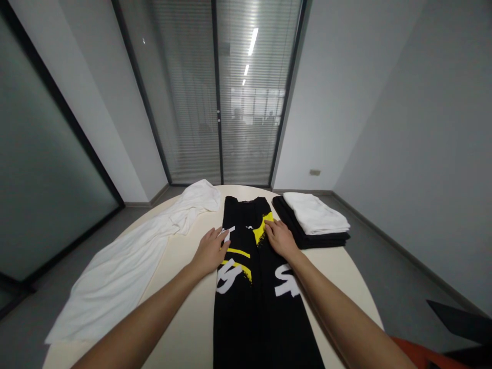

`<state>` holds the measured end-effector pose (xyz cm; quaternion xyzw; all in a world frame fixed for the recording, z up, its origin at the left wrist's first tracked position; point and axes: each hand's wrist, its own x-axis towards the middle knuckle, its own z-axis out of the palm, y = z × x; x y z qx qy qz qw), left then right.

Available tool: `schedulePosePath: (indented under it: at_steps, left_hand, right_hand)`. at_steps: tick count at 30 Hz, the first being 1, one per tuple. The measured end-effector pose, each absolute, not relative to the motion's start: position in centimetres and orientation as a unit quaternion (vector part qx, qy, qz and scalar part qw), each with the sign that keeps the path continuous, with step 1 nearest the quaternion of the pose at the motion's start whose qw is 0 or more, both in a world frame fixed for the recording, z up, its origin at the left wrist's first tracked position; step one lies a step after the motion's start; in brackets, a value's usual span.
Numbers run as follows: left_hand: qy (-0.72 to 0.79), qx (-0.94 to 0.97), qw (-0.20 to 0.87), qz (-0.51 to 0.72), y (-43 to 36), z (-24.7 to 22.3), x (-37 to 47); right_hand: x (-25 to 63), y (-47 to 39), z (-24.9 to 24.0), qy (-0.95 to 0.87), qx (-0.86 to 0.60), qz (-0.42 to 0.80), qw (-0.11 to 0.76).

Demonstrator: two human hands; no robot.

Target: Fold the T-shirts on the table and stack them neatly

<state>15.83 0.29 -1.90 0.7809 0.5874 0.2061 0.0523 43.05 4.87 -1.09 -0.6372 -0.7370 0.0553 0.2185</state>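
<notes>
A black T-shirt [246,307] with yellow and white print lies lengthwise on the table, its sides folded inward into a long strip. My left hand [210,250] rests on its left edge, fingers spread over the white and yellow print. Against the right edge, my right hand [281,238] lies with its fingers on the yellow patch. Both hands press flat on the cloth, and neither grasps it as far as I can see. The near end of the shirt runs out of the bottom of the view.
A loose white garment [126,261] spreads along the left side of the round cream table [180,307]. At the back right sits a folded stack, a white garment [317,212] on top of black ones [326,240]. Something red [413,353] shows at lower right.
</notes>
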Motion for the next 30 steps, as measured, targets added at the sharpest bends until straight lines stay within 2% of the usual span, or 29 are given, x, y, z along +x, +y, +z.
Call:
schedulePosePath:
  at_steps: [9, 21, 30]
  left_hand:
    - [0.613, 0.752, 0.055, 0.235, 5.7, -2.1, 16.7]
    - [0.615, 0.761, 0.042, 0.202, 11.1, -1.2, 16.7]
    - [0.611, 0.749, 0.023, 0.254, 10.9, -1.4, 16.8]
  right_hand:
    - [43.3, 6.8, -2.0, -0.748, -0.605, 0.09, 0.259]
    - [41.6, 11.1, -1.6, -0.735, -0.645, 0.052, 0.205]
    - [41.2, 12.3, -1.6, -0.732, -0.655, 0.029, 0.184]
